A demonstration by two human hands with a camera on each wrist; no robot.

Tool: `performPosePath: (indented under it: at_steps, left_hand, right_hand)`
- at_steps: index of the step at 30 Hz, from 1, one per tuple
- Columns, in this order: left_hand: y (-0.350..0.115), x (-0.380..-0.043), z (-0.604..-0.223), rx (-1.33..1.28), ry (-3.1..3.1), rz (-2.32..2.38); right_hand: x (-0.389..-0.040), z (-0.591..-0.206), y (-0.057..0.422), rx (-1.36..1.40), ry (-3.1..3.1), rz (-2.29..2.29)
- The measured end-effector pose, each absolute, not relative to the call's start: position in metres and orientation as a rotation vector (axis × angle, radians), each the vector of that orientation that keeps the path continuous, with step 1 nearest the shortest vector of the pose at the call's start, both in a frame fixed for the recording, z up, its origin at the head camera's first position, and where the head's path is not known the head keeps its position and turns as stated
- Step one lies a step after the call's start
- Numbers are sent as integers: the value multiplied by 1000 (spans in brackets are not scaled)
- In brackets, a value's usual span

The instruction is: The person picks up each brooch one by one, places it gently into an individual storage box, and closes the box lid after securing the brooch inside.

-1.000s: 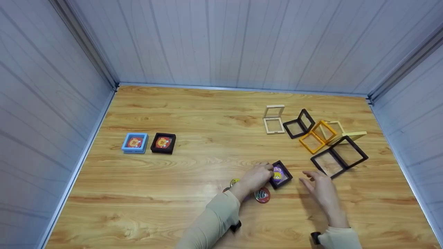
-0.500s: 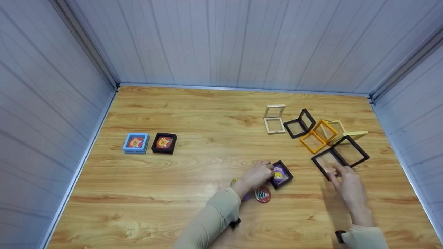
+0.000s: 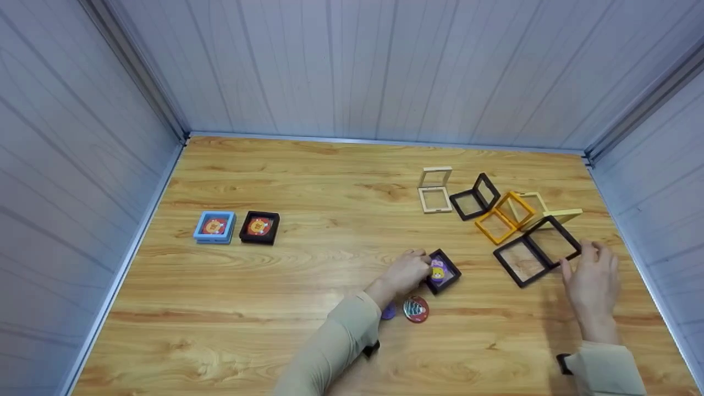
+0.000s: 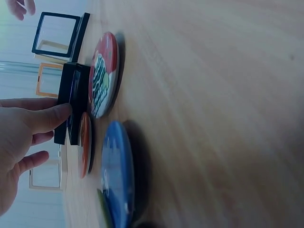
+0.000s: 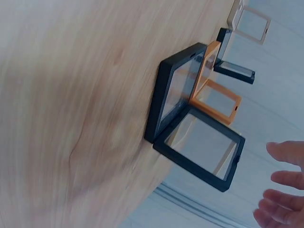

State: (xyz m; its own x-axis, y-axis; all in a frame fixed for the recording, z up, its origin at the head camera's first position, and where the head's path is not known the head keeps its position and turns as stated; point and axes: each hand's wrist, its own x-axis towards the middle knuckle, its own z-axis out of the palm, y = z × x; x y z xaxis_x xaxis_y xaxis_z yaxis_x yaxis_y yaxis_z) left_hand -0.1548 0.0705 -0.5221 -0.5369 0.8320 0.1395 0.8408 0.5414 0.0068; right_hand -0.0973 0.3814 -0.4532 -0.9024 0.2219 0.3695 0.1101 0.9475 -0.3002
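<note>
My left hand pinches the left edge of a small black display frame, with a purple badge bearing a yellow figure seen in it. In the left wrist view, the thumb presses on this frame's side. Near that hand lie a red badge with a tree and a purple badge. The left wrist view also has an orange-rimmed badge and a blue badge. My right hand, fingers loosely bent, is at the right edge of a large open black frame, apart from it in the right wrist view.
Other frames stand open behind: cream, small black, orange and pale yellow. At the left sit a blue frame and a black frame, each with a red badge. Panel walls bound the table.
My right hand has moved right, across the large black frame to its far edge. My left hand has shifted slightly up and left with the small black frame.
</note>
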Motion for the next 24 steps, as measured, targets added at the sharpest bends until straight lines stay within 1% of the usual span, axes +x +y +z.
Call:
performPosePath:
  at_steps: [8, 19, 24]
  left_hand:
    - [64, -162, -525, -1347, -2629, -121]
    - [55, -171, -526, -1260, -2669, -171]
    - [50, -175, -527, -1210, -2704, -186]
  right_hand:
    - [-107, -453, 400, -350, -2862, 320]
    - [-116, -462, 406, -250, -2844, 331]
    - [-118, -464, 405, -288, -2805, 393]
